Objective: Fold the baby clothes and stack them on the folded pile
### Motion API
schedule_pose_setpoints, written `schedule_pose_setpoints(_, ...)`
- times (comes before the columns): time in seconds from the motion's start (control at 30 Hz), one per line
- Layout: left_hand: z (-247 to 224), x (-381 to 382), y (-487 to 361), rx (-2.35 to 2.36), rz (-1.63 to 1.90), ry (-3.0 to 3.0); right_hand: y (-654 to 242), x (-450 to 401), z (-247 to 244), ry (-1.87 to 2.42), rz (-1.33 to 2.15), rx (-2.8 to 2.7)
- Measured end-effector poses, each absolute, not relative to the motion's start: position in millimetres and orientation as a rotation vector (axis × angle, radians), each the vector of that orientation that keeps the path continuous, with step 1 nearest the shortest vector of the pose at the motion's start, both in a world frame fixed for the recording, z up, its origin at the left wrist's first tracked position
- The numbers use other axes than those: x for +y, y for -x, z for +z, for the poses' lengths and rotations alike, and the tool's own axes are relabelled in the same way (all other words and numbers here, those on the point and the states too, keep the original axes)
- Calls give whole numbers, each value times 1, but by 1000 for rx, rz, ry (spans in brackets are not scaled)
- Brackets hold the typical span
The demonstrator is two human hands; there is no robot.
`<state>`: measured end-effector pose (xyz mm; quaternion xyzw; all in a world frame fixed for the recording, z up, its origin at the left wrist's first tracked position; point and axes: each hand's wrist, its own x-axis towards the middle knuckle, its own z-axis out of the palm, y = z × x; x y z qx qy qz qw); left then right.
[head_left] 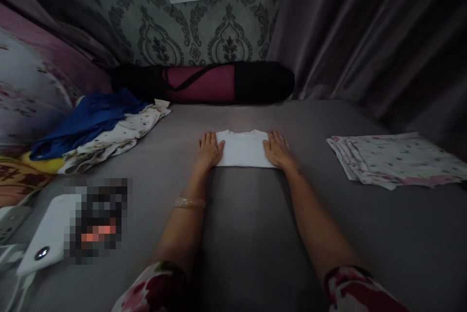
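A folded white garment [242, 150] lies flat on the grey sheet [248, 234], its neckline edge facing away from me. My left hand [210, 150] rests on its left end with the fingers stretched forward and the thumb toward the cloth. On the opposite end, my right hand [278, 150] lies in the same way, fingers extended and thumb turned inward. Both palms face down, and neither hand grips the fabric. A pale bangle [190, 202] circles my left wrist.
At right lies a stack of folded patterned cloth [397, 158]. Blue clothing [91, 119] and spotted white clothing [120, 132] are heaped at left. A white power bank [51, 234] with cables sits front left, beside a blurred-out patch. A black and pink long bag [204, 83] lines the wall.
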<state>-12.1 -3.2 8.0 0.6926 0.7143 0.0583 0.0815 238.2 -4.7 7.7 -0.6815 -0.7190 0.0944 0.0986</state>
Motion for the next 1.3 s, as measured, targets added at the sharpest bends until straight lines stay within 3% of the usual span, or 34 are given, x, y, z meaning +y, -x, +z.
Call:
schedule_pose_setpoints(0.3, 11, 8, 21, 2109, 431, -2093, -251, 8, 5, 1937, 153, -2078)
schedule_pose_setpoints(0.6, 8, 19, 24, 2119, 436, -2183, -262, 14, 17, 1953, 52, -2149)
schedule_pose_setpoints(0.97, 33, 14, 31, 2060, 439, -2164, -270, 18, 31, 1815, 253, -2121)
schedule_pose_setpoints(1.17, 75, 7, 50, 1736, 640, -2070, -282, 4, 71, 1660, 674, -1988)
schedule_pose_setpoints(1.3, 97, -3, 59, 1616, 813, -2013, -290, -9, 98, 1552, 751, -1900)
